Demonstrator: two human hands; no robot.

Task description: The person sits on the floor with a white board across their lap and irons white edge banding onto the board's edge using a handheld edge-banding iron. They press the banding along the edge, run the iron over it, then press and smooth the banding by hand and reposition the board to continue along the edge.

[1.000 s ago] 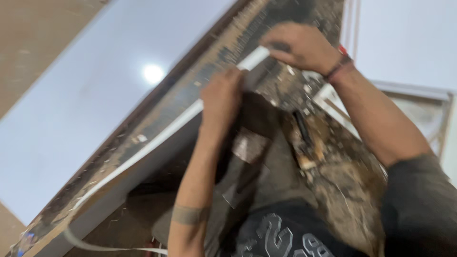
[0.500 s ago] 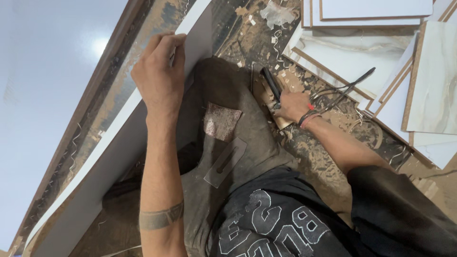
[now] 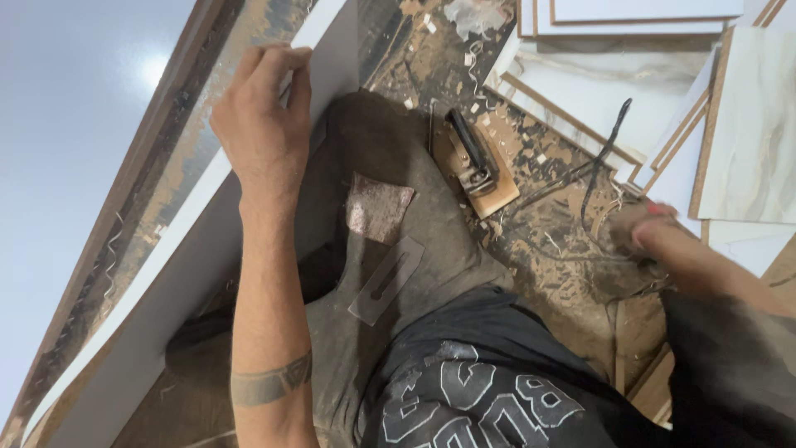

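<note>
Carefully, my left hand [image 3: 264, 124] stays clamped on the white edge strip [image 3: 332, 33], pressing flat; right hand [image 3: 638, 228] blurred, grip unclear

We look down on a dusty floor [image 3: 539, 224] strewn with shavings [image 3: 477, 17]; marbled boards [image 3: 754, 124] stack at two o'clock, and a lamp's glare [image 3: 157, 66] glints off glossy tile at ten o'clock.
</note>
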